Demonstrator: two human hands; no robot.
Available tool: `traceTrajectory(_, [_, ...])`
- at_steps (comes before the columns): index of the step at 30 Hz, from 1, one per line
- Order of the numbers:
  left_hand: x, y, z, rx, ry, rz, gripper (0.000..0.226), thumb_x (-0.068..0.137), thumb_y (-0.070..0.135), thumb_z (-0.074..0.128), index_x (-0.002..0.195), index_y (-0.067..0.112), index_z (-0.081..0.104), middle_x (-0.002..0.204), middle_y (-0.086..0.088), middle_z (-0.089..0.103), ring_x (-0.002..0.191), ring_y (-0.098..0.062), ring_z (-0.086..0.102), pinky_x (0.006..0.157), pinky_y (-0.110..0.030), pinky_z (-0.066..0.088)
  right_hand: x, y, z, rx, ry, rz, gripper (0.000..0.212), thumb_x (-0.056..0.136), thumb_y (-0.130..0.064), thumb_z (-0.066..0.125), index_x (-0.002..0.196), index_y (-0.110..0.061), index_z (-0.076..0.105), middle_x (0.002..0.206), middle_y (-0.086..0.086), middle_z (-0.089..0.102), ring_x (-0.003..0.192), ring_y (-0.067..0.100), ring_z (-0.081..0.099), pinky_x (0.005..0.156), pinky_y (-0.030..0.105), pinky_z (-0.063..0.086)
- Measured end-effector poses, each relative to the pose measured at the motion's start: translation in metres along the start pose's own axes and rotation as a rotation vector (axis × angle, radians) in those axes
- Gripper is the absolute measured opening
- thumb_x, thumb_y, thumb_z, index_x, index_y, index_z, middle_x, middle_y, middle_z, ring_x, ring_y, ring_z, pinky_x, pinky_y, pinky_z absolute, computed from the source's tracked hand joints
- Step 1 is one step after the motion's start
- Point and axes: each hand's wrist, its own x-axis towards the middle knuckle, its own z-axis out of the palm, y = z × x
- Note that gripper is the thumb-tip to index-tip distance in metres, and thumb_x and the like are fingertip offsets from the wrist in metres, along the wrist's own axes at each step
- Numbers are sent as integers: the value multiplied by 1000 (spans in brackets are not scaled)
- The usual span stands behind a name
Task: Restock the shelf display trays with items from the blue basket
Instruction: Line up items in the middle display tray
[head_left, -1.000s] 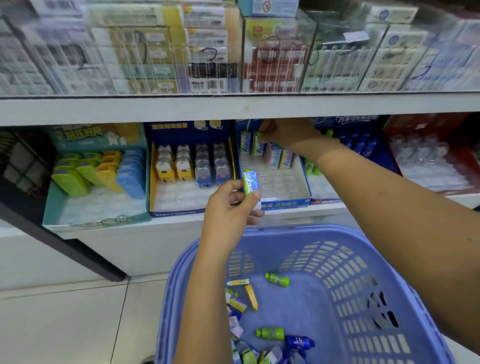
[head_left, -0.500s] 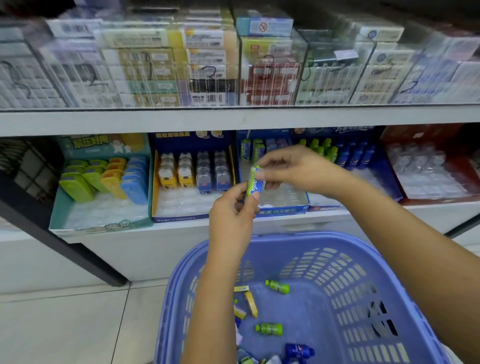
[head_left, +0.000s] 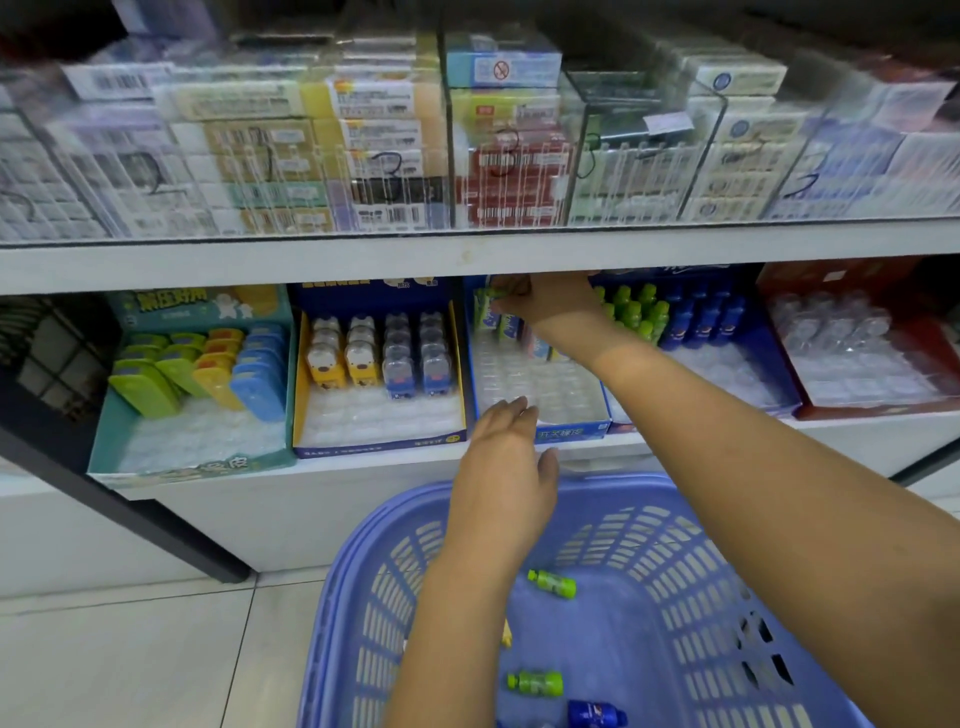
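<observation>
My right hand (head_left: 545, 301) reaches to the back of the blue display tray (head_left: 571, 431) in the middle of the lower shelf and is closed on a small green-and-blue tube (head_left: 488, 304), set among the other tubes in the back row. My left hand (head_left: 506, 467) hovers palm down over the near rim of the blue basket (head_left: 691, 519), fingers apart and holding nothing. In the basket lie small green bottles (head_left: 553, 583), a blue bottle (head_left: 595, 714) and a yellow piece partly hidden by my left forearm.
Left of the blue tray stand a tray of bear-shaped items (head_left: 379, 358) and a teal tray of coloured cases (head_left: 197, 364). To the right are green and blue mini bottles (head_left: 675, 312) and a red tray of clear items (head_left: 852, 343). A glass case of boxes (head_left: 467, 145) sits above.
My right hand took the green-and-blue tube from my left hand and carried it up to the tray's back row. My left hand let go and dropped toward the basket.
</observation>
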Motion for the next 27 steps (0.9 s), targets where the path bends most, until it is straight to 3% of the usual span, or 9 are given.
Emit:
traceTrajectory(6, [2, -6, -1, -8, -15, 13, 51, 97, 26, 48, 144, 13, 37, 154, 3, 29, 143, -11, 19, 112, -18, 14, 16, 7, 6, -47, -63, 22, 19, 85, -17, 67, 100, -6, 66, 106, 10, 67, 98, 19, 60, 85, 27, 44])
traceTrajectory(11, [3, -7, -1, -16, -6, 18, 50, 96, 25, 48, 144, 12, 38, 153, 2, 30, 142, -11, 20, 112, -17, 15, 18, 4, 8, -350, -134, -26, 23, 94, -25, 54, 104, -7, 65, 106, 8, 66, 92, 20, 60, 81, 28, 44])
traceTrajectory(16, [3, -6, -5, -32, -5, 28, 47, 97, 24, 48, 141, 12, 42, 150, 1, 36, 139, -11, 27, 109, -17, 19, 4, -3, 11, -669, -27, -158, 25, 93, -13, 45, 109, -6, 63, 115, 15, 59, 103, 25, 50, 72, 24, 31])
traceTrajectory(19, [-8, -3, -10, -189, 187, 38, 29, 96, 24, 49, 121, 15, 62, 125, 2, 60, 114, -11, 54, 93, -19, 39, -25, -7, -3, -744, -47, -283, 40, 93, -26, 51, 133, -19, 51, 136, 13, 45, 127, 29, 37, 100, 32, 32])
traceTrajectory(21, [-15, -3, -10, -260, 248, 21, 22, 95, 27, 51, 94, 16, 70, 96, 2, 68, 87, -13, 62, 76, -27, 49, -56, -5, -11, -529, 26, -304, 31, 90, -27, 56, 118, -15, 60, 118, 12, 57, 112, 28, 51, 92, 33, 42])
traceTrajectory(24, [-19, -15, 5, -132, 13, -73, 29, 91, 28, 52, 75, 9, 68, 70, -10, 66, 71, -29, 61, 65, -40, 49, -113, 17, -14, -338, -42, -234, 18, 86, -29, 63, 81, -12, 66, 76, 5, 67, 71, 21, 60, 64, 29, 43])
traceTrajectory(27, [-30, -27, 43, 54, -294, -158, 25, 88, 22, 54, 81, 3, 69, 85, -20, 68, 86, -33, 63, 71, -39, 48, -167, 60, 2, -421, -447, -3, 19, 83, -35, 67, 86, -16, 68, 85, 4, 70, 80, 19, 62, 66, 26, 40])
